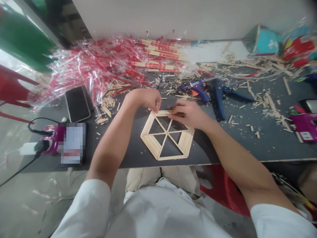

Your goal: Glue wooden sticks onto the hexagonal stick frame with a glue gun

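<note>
A hexagonal frame of pale wooden sticks (167, 133) lies flat on the dark tabletop (119, 145), with spokes crossing at its middle and rows of sticks filling parts of its sides. At its upper left corner is my left hand (148, 99), fingers curled down close to the frame; what they pinch, if anything, is too small to name. My right hand (187, 113) rests over the upper right part, fingers bent and touching the top row of sticks. Just behind my right hand lies a blue glue gun (196, 89), and beside it a dark blue cutter tool (219, 99).
Red and clear plastic wrappers (99, 62) and packed sticks (163, 49) pile up at the back left. Two phones (77, 103) and a purple power strip (51, 138) lie at left. Stick scraps (269, 102) litter the right. A red stool (223, 188) stands below the table edge.
</note>
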`<state>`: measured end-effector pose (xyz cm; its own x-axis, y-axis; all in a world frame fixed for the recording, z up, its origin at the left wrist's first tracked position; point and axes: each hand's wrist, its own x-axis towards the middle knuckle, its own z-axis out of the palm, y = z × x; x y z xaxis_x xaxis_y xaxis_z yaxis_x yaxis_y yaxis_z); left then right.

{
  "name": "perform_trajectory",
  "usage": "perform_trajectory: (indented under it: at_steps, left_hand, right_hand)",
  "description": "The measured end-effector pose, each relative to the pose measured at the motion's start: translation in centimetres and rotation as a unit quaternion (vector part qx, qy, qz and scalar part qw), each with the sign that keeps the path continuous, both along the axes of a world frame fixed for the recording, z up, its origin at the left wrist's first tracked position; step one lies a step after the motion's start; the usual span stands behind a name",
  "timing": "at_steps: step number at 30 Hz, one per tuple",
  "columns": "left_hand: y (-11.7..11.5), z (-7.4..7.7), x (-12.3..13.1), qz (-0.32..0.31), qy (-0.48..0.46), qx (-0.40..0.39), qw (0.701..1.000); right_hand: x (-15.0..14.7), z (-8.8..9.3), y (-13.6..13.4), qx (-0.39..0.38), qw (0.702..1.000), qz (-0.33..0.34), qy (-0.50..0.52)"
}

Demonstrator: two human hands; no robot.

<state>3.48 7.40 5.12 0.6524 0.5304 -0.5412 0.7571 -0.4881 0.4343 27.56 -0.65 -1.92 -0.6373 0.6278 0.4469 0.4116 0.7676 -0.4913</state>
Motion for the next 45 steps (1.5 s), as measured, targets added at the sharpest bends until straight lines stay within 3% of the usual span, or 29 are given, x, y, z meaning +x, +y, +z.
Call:
perform_trajectory:
  at_steps: [16, 20, 30, 39, 45]
  left_hand:
    - [0.2, -0.4, -0.2, -0.011, 0.002, 0.005, 1.000]
    - [0.0, -0.2, 0.0, -0.013, -0.005, 0.014, 1.000]
    - [-0.7, 0.1, 0.6, 0.049, -0.021, 0.016, 0.998]
    - [0.1, -1.6, 0.1, -0.017, -0.117, 0.077, 0.990]
    - [-1.7, -0.7, 2.3, -0.061, -0.117, 0.123, 0.984]
  right_hand:
    - [-0.3, 0.2, -0.3, -0.086, 0.996, -0.031, 0.004]
    - [-0.6, 0.0, -0.3, -0.059, 0.998, -0.034, 0.011]
    - [-0.6, -0.1, -0.1, -0.018, 0.999, -0.033, -0.005]
    - [-0.7, -0.5, -0.2, -0.023, 0.999, -0.041, 0.009]
    - [-0.6, -0.7, -0.2, -0.049, 0.998, -0.047, 0.007]
